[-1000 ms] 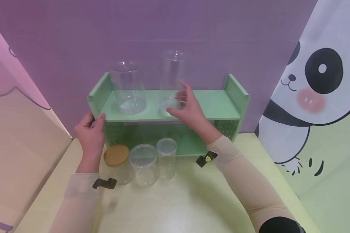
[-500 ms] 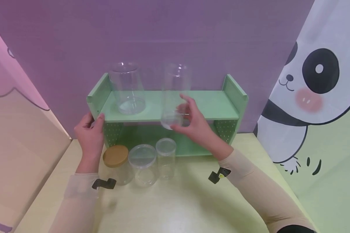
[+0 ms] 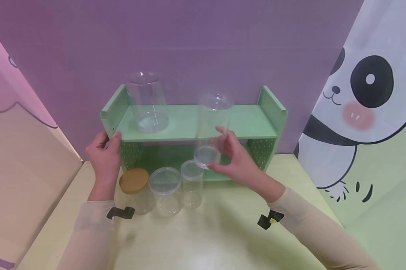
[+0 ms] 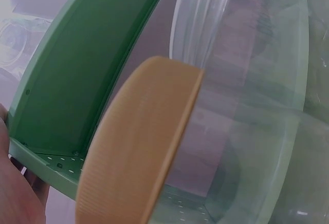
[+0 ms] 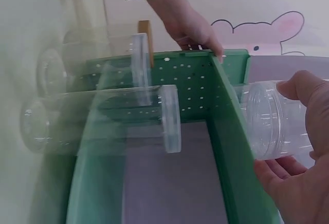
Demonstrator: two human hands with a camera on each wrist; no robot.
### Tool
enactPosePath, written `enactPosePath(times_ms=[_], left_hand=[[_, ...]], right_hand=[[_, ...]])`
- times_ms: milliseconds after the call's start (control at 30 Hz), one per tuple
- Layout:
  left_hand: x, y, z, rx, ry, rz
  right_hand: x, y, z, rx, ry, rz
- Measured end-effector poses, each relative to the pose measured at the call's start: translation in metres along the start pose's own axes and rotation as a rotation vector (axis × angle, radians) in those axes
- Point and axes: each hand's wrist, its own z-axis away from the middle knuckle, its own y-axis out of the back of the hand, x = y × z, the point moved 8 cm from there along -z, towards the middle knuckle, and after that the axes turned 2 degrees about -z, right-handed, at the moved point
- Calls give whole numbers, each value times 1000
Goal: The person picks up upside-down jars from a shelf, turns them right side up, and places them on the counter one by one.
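My right hand [image 3: 234, 161] grips a tall clear jar [image 3: 209, 123] near its base, thumb in front and fingers behind. It is held tilted before the upper board of a green two-tier shelf [image 3: 182, 120]. The right wrist view shows thumb and fingers around the jar's base [image 5: 267, 121]. At the shelf's left end my left hand [image 3: 105, 159] grips the side panel, thumb on the front edge. A wider clear jar [image 3: 147, 99] stands upright on the upper board, towards the left.
On the table [image 3: 189, 240], before the shelf's lower tier, three clear jars stand in a row: one with a wooden lid [image 3: 134, 180], a wide one with a clear lid [image 3: 165, 180], and a narrow one [image 3: 192, 191]. A purple wall [image 3: 203, 33] rises behind the shelf.
My right hand has brought the tall jar off the upper board, forward, down and slightly right, tilting it. The left hand stays on the side panel.
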Motion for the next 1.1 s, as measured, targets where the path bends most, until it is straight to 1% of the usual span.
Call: enactPosePath(times_ms=[133,333,433,533,733,867,933,1000,1067,1100], left_hand=[[2,0,0,-2,-11,9],[2,5,-1,12,4,22],[0,4,-1,16,2,34],[1,3,0,6,-17,33],[4,3,1,-16,4,-8],[7,4,2,-58,-4,-78],[8,3,6,-66,2,-106],[11,4,13,-44,-3,-117],[17,7,24,21,-34,-86],[23,7,30,57,-59,-48]], right_hand=[[5,1,13,-22,5,8],[11,-1,30,-65,72,-2],[16,1,42,-59,83,15],[24,3,55,-38,72,40],[39,0,76,-27,38,65],[48,-5,86,-38,17,59],[52,-8,91,-50,0,58],[56,-12,96,-65,-10,53],[58,-15,99,-74,-10,47],[59,-16,101,-79,-10,48]])
